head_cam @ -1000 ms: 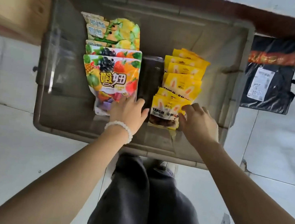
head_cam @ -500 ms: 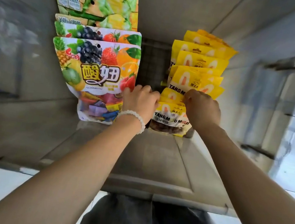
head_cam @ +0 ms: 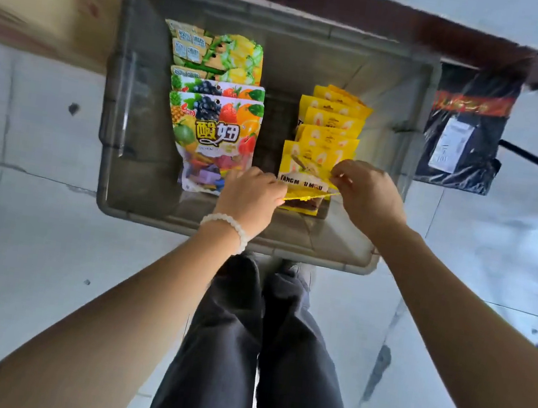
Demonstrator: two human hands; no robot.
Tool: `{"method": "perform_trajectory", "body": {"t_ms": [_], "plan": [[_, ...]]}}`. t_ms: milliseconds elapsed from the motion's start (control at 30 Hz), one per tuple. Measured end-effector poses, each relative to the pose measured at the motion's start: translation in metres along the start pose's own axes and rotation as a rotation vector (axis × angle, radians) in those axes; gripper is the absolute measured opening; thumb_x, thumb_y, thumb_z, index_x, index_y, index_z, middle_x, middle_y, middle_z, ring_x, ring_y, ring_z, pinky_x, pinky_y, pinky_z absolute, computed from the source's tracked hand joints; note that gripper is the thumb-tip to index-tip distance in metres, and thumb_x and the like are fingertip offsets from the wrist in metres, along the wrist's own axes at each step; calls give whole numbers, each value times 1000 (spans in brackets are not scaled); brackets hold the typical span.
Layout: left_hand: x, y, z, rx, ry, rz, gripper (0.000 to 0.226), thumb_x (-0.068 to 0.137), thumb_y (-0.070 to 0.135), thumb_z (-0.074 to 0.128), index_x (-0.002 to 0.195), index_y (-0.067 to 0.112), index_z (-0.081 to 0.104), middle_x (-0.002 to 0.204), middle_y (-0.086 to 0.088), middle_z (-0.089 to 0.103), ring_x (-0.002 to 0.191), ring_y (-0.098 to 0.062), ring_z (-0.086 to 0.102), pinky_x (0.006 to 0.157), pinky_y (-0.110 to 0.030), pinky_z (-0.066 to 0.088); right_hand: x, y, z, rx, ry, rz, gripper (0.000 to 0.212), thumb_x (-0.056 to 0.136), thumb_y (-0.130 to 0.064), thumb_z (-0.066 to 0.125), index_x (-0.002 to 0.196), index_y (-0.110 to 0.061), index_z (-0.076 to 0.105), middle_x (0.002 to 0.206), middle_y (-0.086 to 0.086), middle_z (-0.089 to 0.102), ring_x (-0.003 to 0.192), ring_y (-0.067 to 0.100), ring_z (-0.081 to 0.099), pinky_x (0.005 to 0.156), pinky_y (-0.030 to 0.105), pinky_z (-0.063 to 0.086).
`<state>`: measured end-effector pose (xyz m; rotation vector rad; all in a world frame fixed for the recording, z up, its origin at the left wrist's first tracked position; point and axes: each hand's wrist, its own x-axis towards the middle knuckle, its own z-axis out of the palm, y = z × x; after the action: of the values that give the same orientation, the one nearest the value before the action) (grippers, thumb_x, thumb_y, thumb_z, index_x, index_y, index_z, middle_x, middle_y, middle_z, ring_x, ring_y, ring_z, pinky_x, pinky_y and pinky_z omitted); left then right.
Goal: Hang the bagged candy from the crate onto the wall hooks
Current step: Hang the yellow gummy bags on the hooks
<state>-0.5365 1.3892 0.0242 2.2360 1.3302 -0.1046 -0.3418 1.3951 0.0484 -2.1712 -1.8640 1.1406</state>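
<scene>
While both my hands, left hand [head_cam: 251,191] and right hand [head_cam: 364,192], pinch one yellow candy bag [head_cam: 310,197] above the crate [head_cam: 130,198], I fear its thin edge slipping, dragging neighbouring bags.

floor [head_cam: 14,237]: pale tiles | on it: grey crate [head_cam: 118,182], black parcel [head_cam: 464,134]

"酸妞" on fruit candy bag [head_cam: 215,134]; "TANGM…U MOU" on yellow bag [head_cam: 306,174].
</scene>
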Motion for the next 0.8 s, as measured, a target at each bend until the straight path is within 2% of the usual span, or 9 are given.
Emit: {"method": "perform_trajectory", "body": {"t_ms": [133,233,300,400,467,533,667,800], "plan": [[-19,33,-101,-27,131,18,13,87,14,56,77,11,64,80,-7,64,79,-31,56,68,-40,39,-33,-52,-83,-54,45,-72,14,90,-15,54,96,-12,66,98,12,66,86,33,60,66,32,41],[-31,67,-182,-20,268,71,10,80,11,66,70,11,66,83,-8,62,75,-29,58,66,-40,45,-65,-100,-152,-72,75,-118,14,90,-19,54,96,-16,67,96,9,67,85,30,61,66,31,44],[-39,89,-235,6,369,103,8,76,11,70,68,12,68,95,-11,63,82,-30,60,69,-43,48,-88,-131,-195,-96,92,-153,12,89,-23,53,92,-20,65,94,6,66,85,30,61,69,35,49],[-55,117,-308,83,417,129,6,81,17,65,80,15,71,118,-8,59,101,-30,55,79,-44,48,-121,-172,-252,-152,119,-267,12,90,-25,51,92,-21,63,97,5,65,91,30,59,74,39,50],[-68,132,-356,114,431,178,9,85,18,61,86,16,70,111,-3,63,100,-27,53,79,-44,47,-144,-199,-291,-172,169,-332,15,91,-25,52,98,-21,64,105,5,65,98,28,58,79,38,49],[-81,145,-398,139,470,231,8,85,17,60,82,15,68,93,-1,68,90,-26,54,72,-43,48,-163,-223,-326,-184,234,-379,18,91,-27,52,103,-21,65,108,3,64,102,25,57,80,36,48],[-104,176,-472,183,606,268,12,80,12,63,68,12,62,72,-1,67,76,-27,52,64,-39,49,-202,-264,-389,-158,354,-472,17,90,-25,56,100,-17,67,105,4,65,98,25,58,79,38,48],[-123,198,-535,220,785,315,17,73,6,69,63,14,57,63,3,62,65,-19,40,58,-31,43,-230,-295,-438,-81,441,-489,15,88,-27,59,97,-19,68,100,0,68,93,21,60,74,30,44]]}}
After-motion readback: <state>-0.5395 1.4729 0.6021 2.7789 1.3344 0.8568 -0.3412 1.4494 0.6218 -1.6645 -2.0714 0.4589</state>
